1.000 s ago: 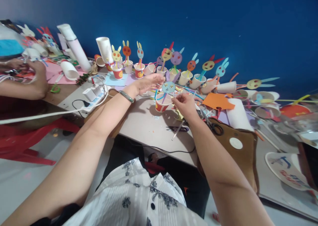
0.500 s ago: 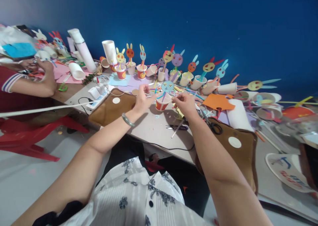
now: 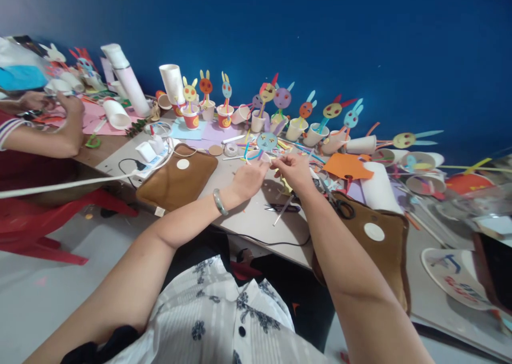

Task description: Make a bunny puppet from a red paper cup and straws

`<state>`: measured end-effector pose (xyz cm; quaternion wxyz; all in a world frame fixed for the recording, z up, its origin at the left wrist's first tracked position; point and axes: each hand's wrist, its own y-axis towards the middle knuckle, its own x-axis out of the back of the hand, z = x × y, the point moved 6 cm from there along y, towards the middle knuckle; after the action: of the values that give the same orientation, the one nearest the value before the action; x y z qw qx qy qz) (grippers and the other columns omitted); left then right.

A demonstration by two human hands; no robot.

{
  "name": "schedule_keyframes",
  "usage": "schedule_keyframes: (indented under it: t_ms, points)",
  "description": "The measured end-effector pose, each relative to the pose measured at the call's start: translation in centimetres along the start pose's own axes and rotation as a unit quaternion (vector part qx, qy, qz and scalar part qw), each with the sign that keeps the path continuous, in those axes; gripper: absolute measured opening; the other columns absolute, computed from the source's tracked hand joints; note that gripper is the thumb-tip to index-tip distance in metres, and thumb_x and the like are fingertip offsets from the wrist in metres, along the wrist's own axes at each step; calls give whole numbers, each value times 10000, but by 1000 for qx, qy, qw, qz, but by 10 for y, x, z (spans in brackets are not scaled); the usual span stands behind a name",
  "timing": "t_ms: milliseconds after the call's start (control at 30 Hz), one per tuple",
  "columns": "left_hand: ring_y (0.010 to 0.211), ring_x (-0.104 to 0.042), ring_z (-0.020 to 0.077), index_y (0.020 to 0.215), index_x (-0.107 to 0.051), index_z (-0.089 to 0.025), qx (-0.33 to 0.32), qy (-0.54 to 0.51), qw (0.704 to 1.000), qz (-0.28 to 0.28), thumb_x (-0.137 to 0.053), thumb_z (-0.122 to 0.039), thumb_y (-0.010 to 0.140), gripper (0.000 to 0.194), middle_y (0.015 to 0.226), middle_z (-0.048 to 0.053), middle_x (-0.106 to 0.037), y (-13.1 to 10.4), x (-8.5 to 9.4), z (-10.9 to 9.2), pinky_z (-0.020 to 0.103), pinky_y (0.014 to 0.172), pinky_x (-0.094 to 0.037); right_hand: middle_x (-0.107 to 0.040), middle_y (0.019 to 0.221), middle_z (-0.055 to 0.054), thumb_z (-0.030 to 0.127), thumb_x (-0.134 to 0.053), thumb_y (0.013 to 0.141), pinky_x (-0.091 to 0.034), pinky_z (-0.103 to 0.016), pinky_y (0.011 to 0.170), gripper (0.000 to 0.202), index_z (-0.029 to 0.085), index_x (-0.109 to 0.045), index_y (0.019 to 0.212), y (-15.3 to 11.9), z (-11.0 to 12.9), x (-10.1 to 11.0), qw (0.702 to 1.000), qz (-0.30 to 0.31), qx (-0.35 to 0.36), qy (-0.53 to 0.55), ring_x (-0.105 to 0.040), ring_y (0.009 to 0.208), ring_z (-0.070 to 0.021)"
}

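Note:
A paper cup [image 3: 256,155] with a light blue paper face [image 3: 267,141] on a purple strip stands before me, its front hidden by my left hand. My left hand [image 3: 248,180] is closed against the front of the cup, its fingertips close to the other hand; what it holds is hidden. To the right of the cup, my right hand [image 3: 294,171] pinches with thumb and forefinger; anything between them is too small to make out. Below it lie dark thread snips [image 3: 285,207] and a thin pale stick [image 3: 282,213].
Paper-cup rabbits [image 3: 192,116] line the wall side. Brown cushions [image 3: 188,172] flank the work spot, with black-handled scissors [image 3: 344,208] on the right one. A power strip [image 3: 154,158], orange paper [image 3: 346,166] and a tape roll [image 3: 231,149] lie about. Another person's hands [image 3: 60,102] work at far left.
My left hand has moved right and down from beside the cup to its front, closing near my right hand. The right hand stays about in place. The view has shifted slightly.

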<state>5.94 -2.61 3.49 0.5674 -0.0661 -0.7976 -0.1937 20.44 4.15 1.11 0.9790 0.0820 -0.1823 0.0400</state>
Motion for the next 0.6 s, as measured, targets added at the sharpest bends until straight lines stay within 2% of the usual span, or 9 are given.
schedule_keyframes:
  t_ms: [67,167,300,433,600]
  points:
    - [1035,-769,276,1361,-653,-111,17,21,999,47,-345,-92,1090,410,1211,204,-766,-1,2,2,383,882,-587,-744,627,-44,561,-850,741,-465,-247,478,403,197,-698,656,-2,2,-3,1000,5,-2,4,-637,477,-135]
    - [1095,-766,282,1419,-628,-101,13,26,998,64,-356,-62,1068,446,1237,203,-765,-4,4,4,374,913,-587,-685,537,-26,641,-835,748,-460,-256,475,467,196,-718,670,-5,6,-8,1000,22,3,-9,-623,467,-145]
    - [1083,-770,287,1381,-647,-114,29,0,999,43,-352,-115,1094,411,1215,204,-764,-4,-2,8,376,895,-586,-661,516,-20,670,-804,758,-480,-271,503,487,190,-742,705,-8,9,-11,999,32,8,-11,-610,467,-144]
    - [1001,-771,280,1456,-587,-125,60,-42,997,11,-344,-179,1118,421,1180,203,-760,-5,-7,13,380,855,-587,-665,522,-27,667,-760,808,-508,-278,519,488,183,-775,746,-7,8,-11,999,30,14,-19,-634,492,-158]
    - [1111,-746,291,1418,-643,-145,40,-85,996,1,-361,-241,1140,407,1230,200,-758,-3,-8,17,401,951,-580,-685,548,-25,685,-727,861,-544,-294,555,506,189,-790,782,-8,8,-12,998,32,39,-29,-650,518,-168]
